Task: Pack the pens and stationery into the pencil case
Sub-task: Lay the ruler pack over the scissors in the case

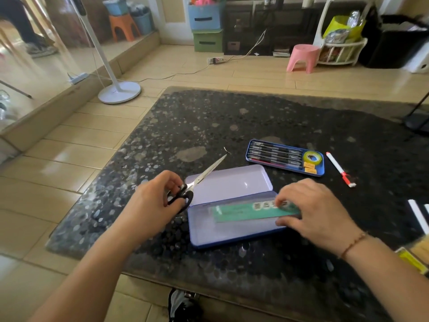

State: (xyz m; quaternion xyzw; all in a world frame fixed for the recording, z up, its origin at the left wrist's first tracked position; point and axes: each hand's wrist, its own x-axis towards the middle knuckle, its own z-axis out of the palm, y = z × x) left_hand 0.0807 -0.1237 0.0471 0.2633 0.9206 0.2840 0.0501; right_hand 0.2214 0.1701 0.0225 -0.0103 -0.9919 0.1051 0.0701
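Two hands work over a dark speckled desk (232,117). The left hand (153,201) grips one pair of scissors (199,180) by the black handles, fingers curled through and around them, the closed steel blades pointing up and away over the corner of the lid (228,182). One case (232,228) lies open in front of the person, its pale lid flat on the desk behind the tray. In the tray lies one green ruler (253,211), running lengthwise; the right hand (313,208) pinches its right end between curled fingers and thumb, and the ruler looks blurred there, so I cannot tell whether it rests fully on the tray floor. Behind the case, well apart, sits one blue tray (321,169) holding a row of dark pens (274,154), perhaps five or six, too close together to count surely, plus one roll of yellow-green tape (313,158) and two small orange blocks (310,167) just beside it. One white marker (340,169) with a red cap lies on the desk to the right of the blue tray, near but not touching it.
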